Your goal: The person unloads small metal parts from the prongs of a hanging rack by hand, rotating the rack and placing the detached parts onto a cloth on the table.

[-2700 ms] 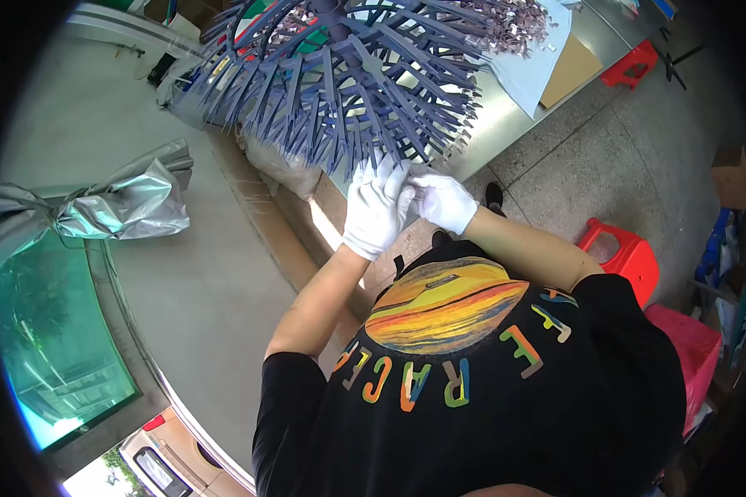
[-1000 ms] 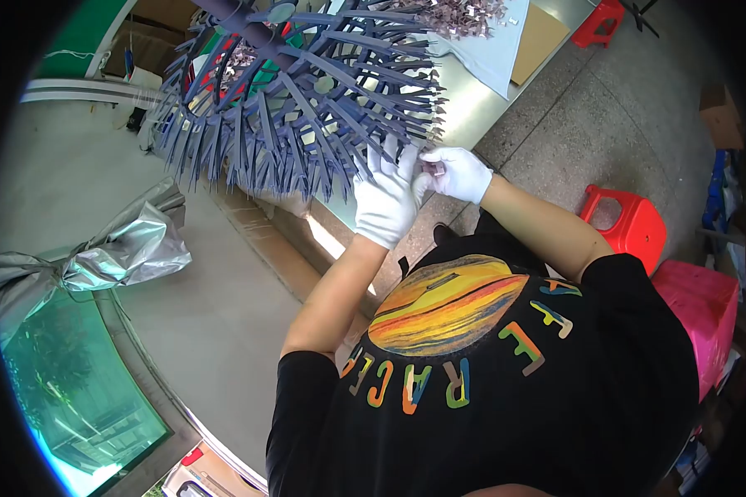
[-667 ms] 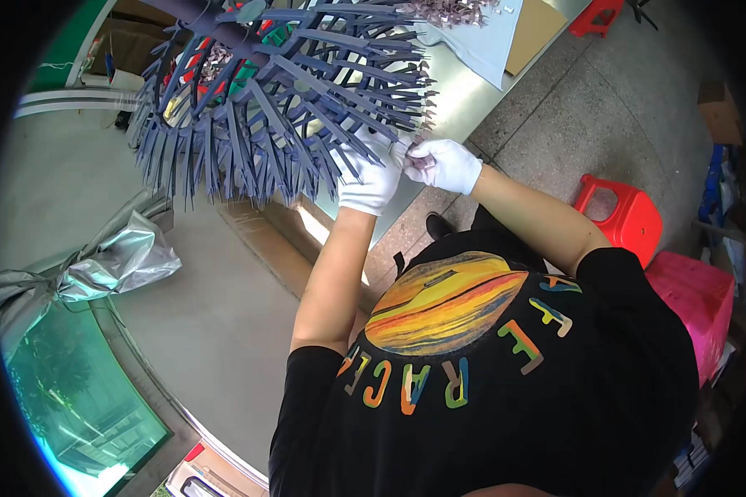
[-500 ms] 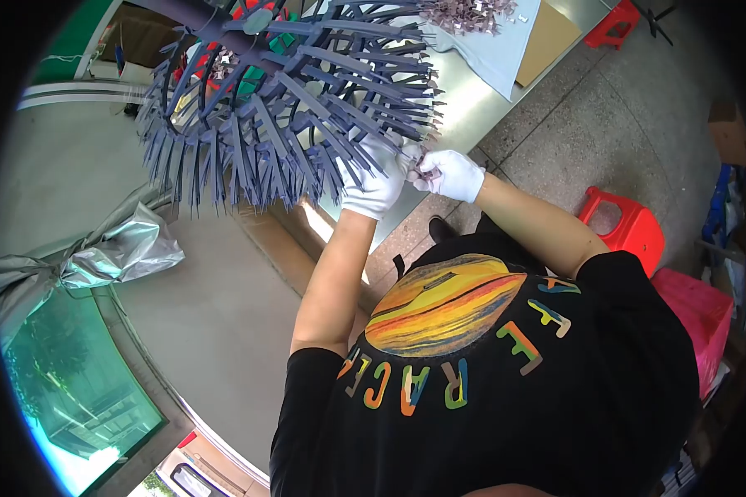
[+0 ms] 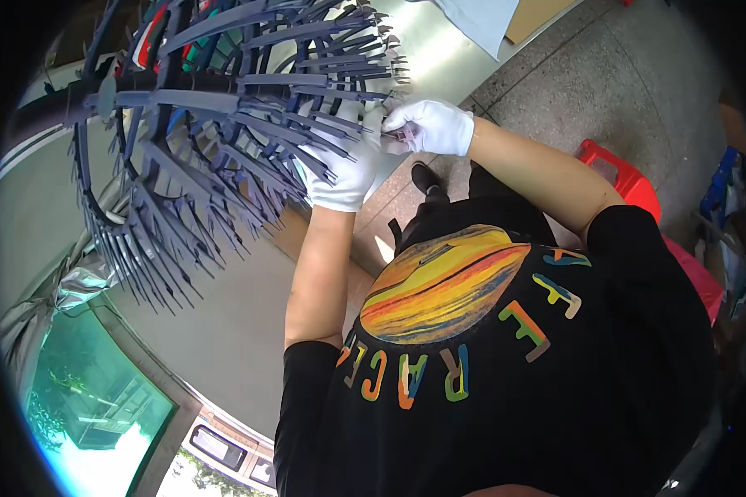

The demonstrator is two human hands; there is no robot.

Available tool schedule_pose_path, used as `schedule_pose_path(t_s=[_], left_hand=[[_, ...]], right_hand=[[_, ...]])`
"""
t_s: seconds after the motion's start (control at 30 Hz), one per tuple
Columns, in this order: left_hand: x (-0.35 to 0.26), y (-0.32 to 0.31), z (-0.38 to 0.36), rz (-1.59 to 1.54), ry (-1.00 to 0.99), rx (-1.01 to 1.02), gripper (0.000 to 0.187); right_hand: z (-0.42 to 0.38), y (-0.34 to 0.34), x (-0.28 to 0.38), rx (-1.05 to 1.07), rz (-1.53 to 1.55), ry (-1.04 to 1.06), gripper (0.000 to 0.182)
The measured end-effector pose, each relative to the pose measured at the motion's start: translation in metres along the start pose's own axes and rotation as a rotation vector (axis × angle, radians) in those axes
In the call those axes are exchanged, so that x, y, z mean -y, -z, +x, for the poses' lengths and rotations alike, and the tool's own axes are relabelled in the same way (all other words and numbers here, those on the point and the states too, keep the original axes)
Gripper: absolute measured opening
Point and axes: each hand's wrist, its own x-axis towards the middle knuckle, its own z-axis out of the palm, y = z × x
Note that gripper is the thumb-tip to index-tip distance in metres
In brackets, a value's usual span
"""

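Head view: both gloved hands raised, left hand and right hand fingers pinching prongs of blue rack.

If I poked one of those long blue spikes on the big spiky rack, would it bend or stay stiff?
Probably it would flex a little: each thin dark-blue plastic prong is long, flat and slender. The big round spiked rack probably swings easily if pushed. The white-gloved left hand rests among the prongs, so they are likely not sharp.
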Motion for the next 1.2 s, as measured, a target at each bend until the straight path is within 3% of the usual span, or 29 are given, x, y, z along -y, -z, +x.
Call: schedule_pose_path(t_s=[0.07,0.1,0.17,0.2,0.27,0.37,0.43,0.5,0.53,0.63,0.67,0.73,0.83,0.9,1.03,1.2], left_hand=[[0.001,-0.005,-0.002,-0.049,0.144,0.077,0.011],[0.007,-0.01,-0.005,-0.09,0.235,0.1,0.01],[0.011,-0.012,-0.01,-0.107,0.181,0.053,0.011],[0.011,-0.013,-0.011,-0.108,0.187,0.038,0.012],[0.007,-0.011,-0.014,-0.131,0.262,0.065,0.016],[0.0,-0.01,-0.009,-0.202,0.265,-0.099,0.021],[0.003,-0.008,-0.003,-0.152,0.241,0.007,0.024],[0.004,-0.003,0.0,-0.101,0.225,0.116,0.028],[0.003,-0.005,0.001,-0.184,0.329,0.158,0.026],[-0.002,-0.005,0.015,-0.197,0.347,0.139,0.022],[-0.004,-0.005,0.02,-0.13,0.28,0.095,0.021],[-0.001,-0.011,0.017,-0.164,0.339,0.09,0.02],[-0.002,-0.014,0.014,-0.342,0.418,0.052,0.014],[0.008,-0.025,0.008,-0.235,0.294,-0.013,0.015],[0.011,-0.024,0.006,-0.097,0.225,0.021,0.017],[0.013,-0.027,0.002,0.0,0.194,0.015,0.018]], right_hand=[[-0.012,-0.015,0.008,-0.059,-0.123,-0.021,0.02],[-0.007,-0.005,0.01,0.039,-0.297,0.002,0.021],[0.005,0.016,0.008,0.249,-0.637,0.045,0.021],[0.002,0.021,0.004,0.275,-0.547,0.019,0.023],[-0.009,0.018,0.006,0.113,-0.232,-0.078,0.02],[-0.01,0.008,0.011,-0.044,0.055,-0.071,0.017],[-0.007,0.004,0.016,-0.066,0.159,-0.05,0.016],[0.009,0.02,0.011,0.03,-0.008,0.075,0.014],[0.019,0.032,0.009,0.062,-0.122,0.115,0.014],[0.011,0.028,0.012,0.073,-0.26,0.165,0.014],[0.002,0.014,0.016,0.024,-0.111,0.139,0.014],[-0.013,-0.016,0.026,-0.116,0.072,0.106,0.017],[-0.003,0.008,0.029,-0.008,-0.079,0.08,0.019],[0.001,0.017,0.039,0.037,-0.115,-0.022,0.019],[0.002,0.016,0.062,0.121,-0.23,-0.197,0.015],[0.007,0.021,0.062,0.155,-0.23,-0.182,0.016]])
